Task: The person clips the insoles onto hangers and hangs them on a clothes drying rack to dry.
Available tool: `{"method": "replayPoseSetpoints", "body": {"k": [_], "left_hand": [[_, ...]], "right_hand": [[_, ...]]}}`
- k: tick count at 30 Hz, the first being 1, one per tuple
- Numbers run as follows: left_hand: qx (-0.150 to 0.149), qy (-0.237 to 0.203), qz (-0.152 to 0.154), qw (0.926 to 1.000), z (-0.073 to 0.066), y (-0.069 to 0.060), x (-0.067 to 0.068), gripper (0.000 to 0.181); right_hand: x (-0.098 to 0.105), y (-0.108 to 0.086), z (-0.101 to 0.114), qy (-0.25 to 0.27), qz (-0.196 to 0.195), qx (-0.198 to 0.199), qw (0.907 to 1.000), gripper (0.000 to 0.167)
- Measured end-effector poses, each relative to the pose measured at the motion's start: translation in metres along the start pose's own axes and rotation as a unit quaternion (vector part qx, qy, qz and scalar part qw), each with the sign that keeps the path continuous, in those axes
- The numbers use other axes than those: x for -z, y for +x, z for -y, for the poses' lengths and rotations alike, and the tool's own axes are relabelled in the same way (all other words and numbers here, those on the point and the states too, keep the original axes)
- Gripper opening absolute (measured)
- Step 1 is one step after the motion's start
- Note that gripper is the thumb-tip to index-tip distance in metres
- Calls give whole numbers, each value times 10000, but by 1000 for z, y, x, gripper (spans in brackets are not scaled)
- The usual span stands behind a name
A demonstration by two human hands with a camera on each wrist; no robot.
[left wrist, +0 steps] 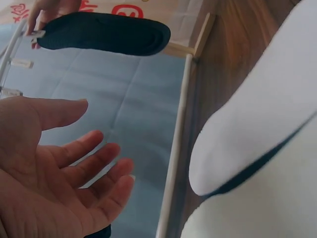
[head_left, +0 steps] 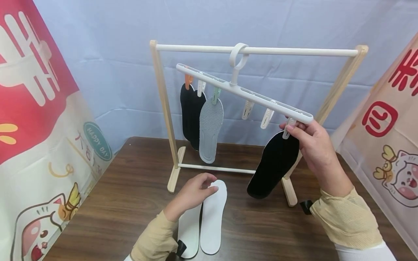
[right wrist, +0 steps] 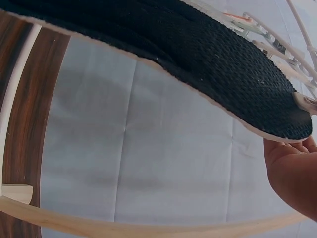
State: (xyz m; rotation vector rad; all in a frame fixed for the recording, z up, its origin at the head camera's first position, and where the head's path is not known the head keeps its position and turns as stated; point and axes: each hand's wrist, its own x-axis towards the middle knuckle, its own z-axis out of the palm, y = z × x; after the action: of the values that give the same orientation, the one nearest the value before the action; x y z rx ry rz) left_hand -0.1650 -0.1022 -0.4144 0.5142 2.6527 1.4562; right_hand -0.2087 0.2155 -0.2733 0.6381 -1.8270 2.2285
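A white clip hanger [head_left: 209, 77] hangs tilted from the rack's top bar, its right end lower. At that end my right hand [head_left: 315, 145] pinches a white clip [head_left: 289, 127], which bites the top of a black insole [head_left: 275, 165]. In the right wrist view, the black insole [right wrist: 198, 59] covers part of the hand [right wrist: 292, 166]. My left hand [head_left: 194, 194] hovers with loosely bent fingers over two white insoles [head_left: 213, 221] lying side by side on the table. Nothing shows between the fingers of the left hand [left wrist: 74, 163] in the left wrist view.
Black insoles [head_left: 189, 116] and a grey insole [head_left: 211, 127] hang from the hanger's left half. Two white clips [head_left: 267, 117] dangle with nothing in them. The wooden rack [head_left: 164, 108] stands on the brown table [head_left: 107, 210], before a pale blue cloth [head_left: 114, 72].
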Motion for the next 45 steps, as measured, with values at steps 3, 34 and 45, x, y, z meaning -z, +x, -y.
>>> {"method": "replayPoseSetpoints", "body": {"k": [3, 34, 45], "left_hand": [[6, 163, -37, 9999, 3, -2, 3, 32], [346, 503, -160, 9980, 31, -26, 21, 27], [637, 476, -352, 9962, 46, -36, 31, 24]], "right_hand": [[0, 0, 0, 23, -36, 26, 10000, 22], [1, 0, -1, -78, -7, 137, 9999, 21], [2, 0, -2, -156, -43, 160, 9997, 20]]}}
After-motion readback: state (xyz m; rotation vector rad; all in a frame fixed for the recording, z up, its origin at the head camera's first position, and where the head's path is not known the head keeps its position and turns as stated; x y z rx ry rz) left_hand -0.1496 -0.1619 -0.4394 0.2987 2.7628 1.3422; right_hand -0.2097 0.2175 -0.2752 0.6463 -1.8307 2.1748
